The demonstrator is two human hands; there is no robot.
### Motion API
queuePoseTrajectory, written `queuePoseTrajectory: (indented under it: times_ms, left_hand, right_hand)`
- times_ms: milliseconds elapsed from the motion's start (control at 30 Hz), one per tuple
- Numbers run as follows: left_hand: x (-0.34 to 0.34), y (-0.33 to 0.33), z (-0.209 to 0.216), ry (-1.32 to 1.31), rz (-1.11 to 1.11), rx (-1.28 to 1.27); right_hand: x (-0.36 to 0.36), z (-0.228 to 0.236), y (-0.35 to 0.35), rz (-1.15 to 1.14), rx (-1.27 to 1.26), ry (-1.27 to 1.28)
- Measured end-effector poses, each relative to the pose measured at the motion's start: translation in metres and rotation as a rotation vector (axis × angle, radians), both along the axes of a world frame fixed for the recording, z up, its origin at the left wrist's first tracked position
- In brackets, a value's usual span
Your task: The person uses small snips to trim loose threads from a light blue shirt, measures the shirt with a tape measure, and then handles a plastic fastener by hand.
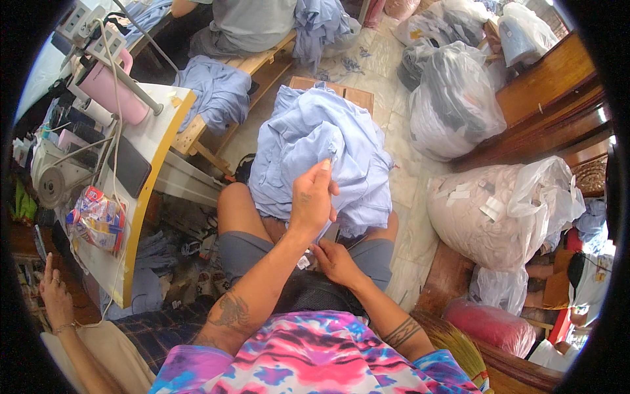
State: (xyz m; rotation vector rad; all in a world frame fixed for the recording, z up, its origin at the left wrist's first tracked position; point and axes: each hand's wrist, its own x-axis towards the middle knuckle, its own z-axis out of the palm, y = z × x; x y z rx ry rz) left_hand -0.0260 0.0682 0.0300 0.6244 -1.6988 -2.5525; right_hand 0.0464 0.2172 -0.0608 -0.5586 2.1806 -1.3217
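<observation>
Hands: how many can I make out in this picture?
3: the person's left hand at the light-blue cloth, their right hand lower in the picture, and a co-worker's hand at the lower left. Others may be hidden.

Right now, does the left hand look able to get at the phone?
Probably yes, with a stretch: the phone lies near the right edge of the table, nothing seen blocking that side. The left hand would likely have to release the blue cloth first.
</observation>
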Motion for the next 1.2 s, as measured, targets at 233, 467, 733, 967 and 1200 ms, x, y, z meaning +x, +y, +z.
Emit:
queuePoseTrajectory:
  times_ms: [233, 467, 733, 967, 1200]
  left_hand:
    - [-0.006, -0.012, 0.012, 0.017, -0.026, 0.014]
    - [0.011, -0.038, 0.013, 0.016, -0.137, 0.015]
    - [0.02, -0.047, 0.02, 0.057, -0.245, 0.082]
    - [0.02, -0.056, 0.027, 0.116, -0.219, 0.13]
    - [0.02, -0.049, 0.02, 0.154, -0.185, 0.148]
  right_hand:
    - [-0.003, -0.002, 0.006, 0.005, 0.065, 0.148]
    - [-0.046, 0.071, 0.024, 0.119, 0.444, 0.161]
    - [-0.147, 0.101, -0.009, -0.038, -0.452, 0.236]
    - [-0.161, 0.074, -0.026, 0.016, -0.634, -0.18]
    - [-0.141, 0.067, -0.041, -0.184, -0.792, -0.352]
